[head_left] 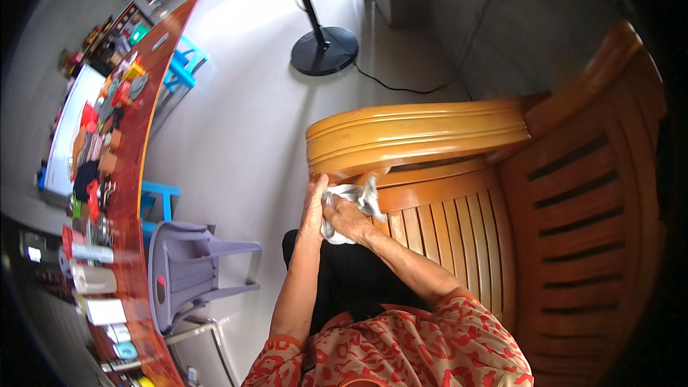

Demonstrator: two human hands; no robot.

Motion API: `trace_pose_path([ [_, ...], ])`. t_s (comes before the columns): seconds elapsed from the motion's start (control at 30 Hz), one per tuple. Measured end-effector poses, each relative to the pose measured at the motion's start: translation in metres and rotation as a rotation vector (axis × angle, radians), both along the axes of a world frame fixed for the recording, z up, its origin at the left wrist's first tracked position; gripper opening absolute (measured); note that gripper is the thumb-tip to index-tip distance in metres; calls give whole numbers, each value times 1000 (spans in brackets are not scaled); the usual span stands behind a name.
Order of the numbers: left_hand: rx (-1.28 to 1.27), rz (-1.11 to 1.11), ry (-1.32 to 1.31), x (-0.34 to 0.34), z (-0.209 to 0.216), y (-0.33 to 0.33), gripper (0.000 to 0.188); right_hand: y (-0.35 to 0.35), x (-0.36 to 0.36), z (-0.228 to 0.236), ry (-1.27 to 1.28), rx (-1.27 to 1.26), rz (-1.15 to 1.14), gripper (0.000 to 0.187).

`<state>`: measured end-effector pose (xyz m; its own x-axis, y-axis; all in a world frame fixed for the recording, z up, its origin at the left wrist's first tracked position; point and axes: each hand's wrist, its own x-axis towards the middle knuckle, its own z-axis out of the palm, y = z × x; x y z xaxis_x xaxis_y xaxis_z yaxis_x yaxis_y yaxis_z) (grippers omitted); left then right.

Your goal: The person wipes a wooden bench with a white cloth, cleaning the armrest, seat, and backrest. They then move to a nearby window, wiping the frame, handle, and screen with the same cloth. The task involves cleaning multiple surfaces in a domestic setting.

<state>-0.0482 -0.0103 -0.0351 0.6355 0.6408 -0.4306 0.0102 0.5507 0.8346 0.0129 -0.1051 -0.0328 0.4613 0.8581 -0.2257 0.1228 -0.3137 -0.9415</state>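
Note:
My right hand (346,219) is closed around a crumpled white cloth (367,195), which hangs out past the fingers on both sides. Close beside it, my left hand (313,206) lies against the front end of the bench's wooden armrest (416,129), its fingers stretched out; the underside of that hand is hidden. Both hands are just below the armrest's curved front. The slatted wooden bench seat (459,236) lies to the right of my right forearm, and my dark-trousered legs are beneath my arms.
The bench's slatted backrest (580,222) rises at the right. To the left stand a purple plastic chair (188,272), blue stools (185,64) and a long red-brown table (136,150) crowded with items. Ahead, a round black stand base (324,50) has a cable (401,90) running to a wall socket.

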Motion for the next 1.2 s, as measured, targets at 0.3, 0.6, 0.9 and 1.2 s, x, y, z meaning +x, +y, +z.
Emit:
trace_pose_path([
  [0.3,-73,336,-231,-29,30,-21,17,-30,20,71,-164,225,309,63],
  [0.6,979,361,-317,65,56,-4,22,-36,113,71,-819,346,-250,57],
  [0.9,1456,123,381,66,33,3,34,-24,127,50,-1160,85,-116,62],
  [1.2,842,326,103,87,15,81,39,-16,123,57,-1148,71,-113,60],
])
